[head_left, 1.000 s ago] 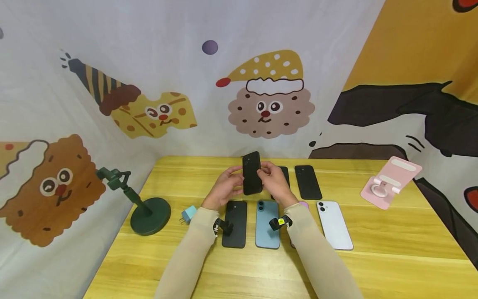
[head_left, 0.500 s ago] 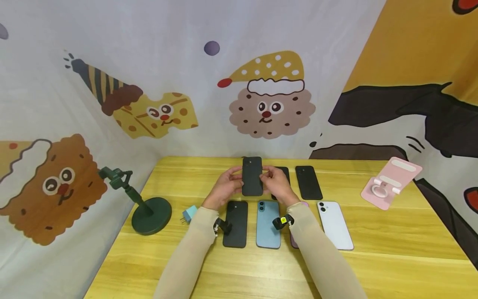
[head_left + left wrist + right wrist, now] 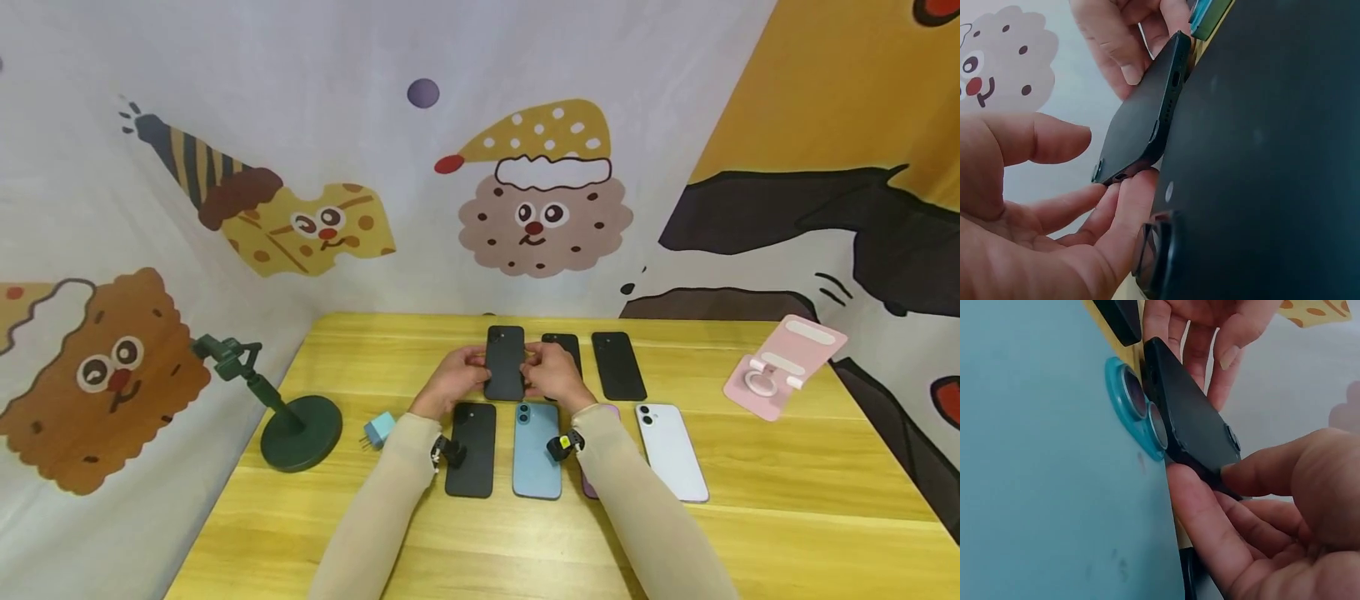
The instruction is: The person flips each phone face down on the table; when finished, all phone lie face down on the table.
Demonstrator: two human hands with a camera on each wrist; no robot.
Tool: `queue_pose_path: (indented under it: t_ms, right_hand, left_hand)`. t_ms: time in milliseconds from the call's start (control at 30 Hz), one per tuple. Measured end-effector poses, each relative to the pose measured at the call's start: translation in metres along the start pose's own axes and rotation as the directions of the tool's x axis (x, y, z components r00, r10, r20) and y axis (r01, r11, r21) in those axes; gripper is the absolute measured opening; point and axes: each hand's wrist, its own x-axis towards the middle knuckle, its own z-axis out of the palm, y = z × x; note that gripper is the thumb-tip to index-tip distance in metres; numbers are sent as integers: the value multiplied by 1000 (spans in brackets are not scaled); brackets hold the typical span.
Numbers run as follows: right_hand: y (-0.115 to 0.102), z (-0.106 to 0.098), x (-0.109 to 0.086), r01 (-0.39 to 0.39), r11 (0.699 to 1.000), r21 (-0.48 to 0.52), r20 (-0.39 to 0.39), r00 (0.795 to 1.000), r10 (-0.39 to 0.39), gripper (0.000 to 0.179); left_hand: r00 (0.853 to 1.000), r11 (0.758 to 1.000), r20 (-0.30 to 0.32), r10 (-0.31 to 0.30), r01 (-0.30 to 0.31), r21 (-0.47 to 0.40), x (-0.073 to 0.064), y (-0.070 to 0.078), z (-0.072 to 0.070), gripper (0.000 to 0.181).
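A black smartphone (image 3: 505, 363) is close over the back of the wooden table, camera side up, with a hand at each long edge. My right hand (image 3: 551, 373) pinches its right edge. In the right wrist view its thumb (image 3: 1266, 472) presses on the back and its fingers are below. My left hand (image 3: 455, 379) touches the opposite edge with its fingertips. Its thumb (image 3: 1060, 140) stands apart from the phone in the left wrist view. In front lie another black phone (image 3: 480, 433), beneath the left wrist, and a blue phone (image 3: 529, 467), by the right wrist.
Two black phones, one partly behind my right hand (image 3: 562, 340) and one beside it (image 3: 618, 367), lie along the back. A white phone (image 3: 673, 454) and a mostly covered pinkish phone (image 3: 589, 487) lie right. A pink folding stand (image 3: 780, 362), green stand (image 3: 300, 433) and blue plug adapter (image 3: 379, 428) flank them.
The black phone, earlier tilted up between both hands, has come down toward the table and lies flatter. The other phones and the stands have stayed in place.
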Motion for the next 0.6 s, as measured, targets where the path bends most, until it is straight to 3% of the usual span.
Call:
queue_pose_path:
  t_ms: [300,467,600]
  right_hand:
    - [-6,10,-6,-3,999,-48,-59,998,0,49]
    - [-12,13,-8,13,996,-90,-87,996,-21,39]
    - [-12,11,-12,-15,998,-66,-81,997,10,34]
  left_hand:
    - [998,995,-3,-69,69,75,-10,0,-5,56]
    - [997,994,-11,-73,73,86,-16,4,-9,59]
    - [996,993,10,-90,89,71,-19,4,-8,62]
